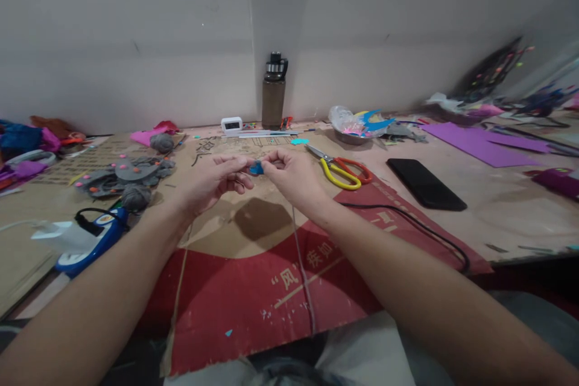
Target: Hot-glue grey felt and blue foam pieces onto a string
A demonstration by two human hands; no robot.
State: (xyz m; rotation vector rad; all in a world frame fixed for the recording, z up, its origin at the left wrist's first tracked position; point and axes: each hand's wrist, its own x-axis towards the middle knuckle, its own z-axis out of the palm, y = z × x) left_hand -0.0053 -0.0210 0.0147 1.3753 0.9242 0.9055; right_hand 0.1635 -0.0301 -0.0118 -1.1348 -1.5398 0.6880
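A small blue piece (257, 168), perhaps felt, is pinched between my two hands above the cardboard sheet (217, 229). My left hand (219, 176) grips its left side between thumb and forefinger, the other fingers curled loosely below. On its right side the fingertips of my right hand (289, 172) press together. Most of the piece is hidden by my fingers. Just right of my right hand lie scissors (340, 170) with one yellow and one red handle. A light blue scrap (299, 141) rests on the cardboard behind my hands.
At left are grey felt pieces (122, 175) with coloured pins, grey yarn balls (136, 198) and a blue power strip (97, 241). A bottle (274, 93) and small clock (231, 125) stand behind. Rightward are a bowl (353, 137), black phone (425, 184), black cable (407, 217) and purple sheets (484, 145).
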